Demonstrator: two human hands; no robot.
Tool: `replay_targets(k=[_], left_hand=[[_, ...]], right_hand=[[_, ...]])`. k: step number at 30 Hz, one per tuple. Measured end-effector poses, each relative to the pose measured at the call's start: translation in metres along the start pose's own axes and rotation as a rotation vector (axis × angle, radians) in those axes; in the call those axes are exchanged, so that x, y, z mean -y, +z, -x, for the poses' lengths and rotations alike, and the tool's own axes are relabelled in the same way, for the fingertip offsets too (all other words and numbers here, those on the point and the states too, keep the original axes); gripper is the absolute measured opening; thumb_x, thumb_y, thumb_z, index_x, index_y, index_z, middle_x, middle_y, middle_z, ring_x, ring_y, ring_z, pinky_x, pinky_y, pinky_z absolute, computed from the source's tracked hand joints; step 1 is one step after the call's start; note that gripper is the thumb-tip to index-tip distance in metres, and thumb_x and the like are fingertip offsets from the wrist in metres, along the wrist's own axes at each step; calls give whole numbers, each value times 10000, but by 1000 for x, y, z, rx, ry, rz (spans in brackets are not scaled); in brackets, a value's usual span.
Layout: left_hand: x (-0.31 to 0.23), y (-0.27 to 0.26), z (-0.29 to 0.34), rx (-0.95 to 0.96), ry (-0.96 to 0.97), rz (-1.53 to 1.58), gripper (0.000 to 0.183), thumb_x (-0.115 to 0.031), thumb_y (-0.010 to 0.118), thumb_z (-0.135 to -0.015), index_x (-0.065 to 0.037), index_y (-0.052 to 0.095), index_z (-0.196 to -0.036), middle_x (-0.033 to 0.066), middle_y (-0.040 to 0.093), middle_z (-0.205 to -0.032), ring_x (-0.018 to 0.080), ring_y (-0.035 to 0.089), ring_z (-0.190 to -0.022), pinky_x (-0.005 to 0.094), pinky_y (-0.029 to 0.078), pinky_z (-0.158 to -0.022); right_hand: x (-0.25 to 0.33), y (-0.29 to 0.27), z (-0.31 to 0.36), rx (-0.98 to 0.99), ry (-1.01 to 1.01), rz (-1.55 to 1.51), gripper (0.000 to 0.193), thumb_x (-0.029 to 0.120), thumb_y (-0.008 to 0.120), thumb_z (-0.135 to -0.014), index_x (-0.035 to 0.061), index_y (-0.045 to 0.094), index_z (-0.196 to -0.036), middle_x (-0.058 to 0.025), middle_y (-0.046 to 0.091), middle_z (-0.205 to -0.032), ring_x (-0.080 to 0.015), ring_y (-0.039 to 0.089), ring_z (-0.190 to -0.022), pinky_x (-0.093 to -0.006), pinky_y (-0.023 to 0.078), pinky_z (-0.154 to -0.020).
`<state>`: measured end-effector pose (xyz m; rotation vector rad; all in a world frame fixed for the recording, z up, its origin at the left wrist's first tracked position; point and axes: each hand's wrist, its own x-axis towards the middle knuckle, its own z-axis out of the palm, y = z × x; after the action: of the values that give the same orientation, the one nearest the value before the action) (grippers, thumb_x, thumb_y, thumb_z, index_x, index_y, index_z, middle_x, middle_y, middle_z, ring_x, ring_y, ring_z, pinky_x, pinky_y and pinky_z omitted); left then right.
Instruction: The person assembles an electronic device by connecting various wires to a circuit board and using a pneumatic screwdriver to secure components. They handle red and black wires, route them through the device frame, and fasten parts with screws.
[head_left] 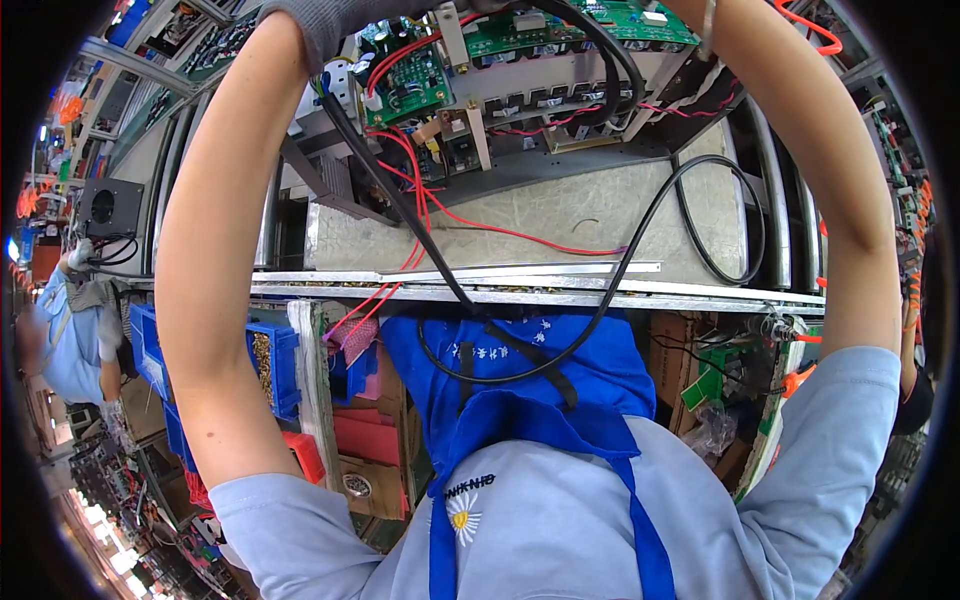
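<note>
My left hand [335, 20], in a grey glove, reaches to the upper edge over the back left of an open metal chassis [545, 172]. Its fingers are cut off or hidden there. Of my right arm, the forearm [800, 110] shows up to the wrist; the hand lies beyond the upper edge. Inside the chassis are a small green circuit board [408, 85] and a longer green circuit board [600, 32]. A thick black cable [385, 180] runs from beside my left wrist down across my apron and loops back right. Loose red wires [490, 228] trail from the chassis.
The chassis rests on a worn metal plate [560, 215] between rollers [780, 190]. White strips [520, 270] lie along the front edge. Below left stand blue bins [285, 370] of small parts. At far left, a co-worker [75, 335] handles a dark box [110, 207].
</note>
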<state>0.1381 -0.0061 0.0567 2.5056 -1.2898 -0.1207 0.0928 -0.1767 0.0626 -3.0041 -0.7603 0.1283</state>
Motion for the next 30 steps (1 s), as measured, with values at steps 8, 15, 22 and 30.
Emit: replay_targets(k=[8,15,22,30], left_hand=[[16,15,-5,-177,-26,53,252,-111,665,-768,11,719,-982,136,720,-791,157,623,-699,320,500,-702],[-16,55,133,-815,-49,-96,391,-265,715,-854,-72,666,-1191,112,712,-967,180,668,-826,310,531,-756],[-32,274,311,-609,-724,779,343,-159,720,-882,-34,642,-1191,46,701,-990,104,637,-839,243,510,-758],[-67,348,289,-312,-658,653,537,-309,772,-827,8,603,-1226,159,683,-1092,210,678,-895,316,540,-794]], right_hand=[[6,5,-10,-98,109,242,387,348,648,-764,53,679,-1012,-208,692,-1014,-338,667,-922,-431,510,-803],[77,64,95,-1038,-140,58,194,136,666,-820,46,634,-989,-132,660,-809,-300,641,-718,-416,503,-628],[98,242,251,-712,703,-597,287,182,673,-882,45,659,-1134,-115,674,-1005,-235,651,-935,-337,505,-842],[98,281,203,-712,724,-1265,608,245,660,-897,-51,456,-1388,-145,633,-1171,-171,642,-916,-286,510,-834]])
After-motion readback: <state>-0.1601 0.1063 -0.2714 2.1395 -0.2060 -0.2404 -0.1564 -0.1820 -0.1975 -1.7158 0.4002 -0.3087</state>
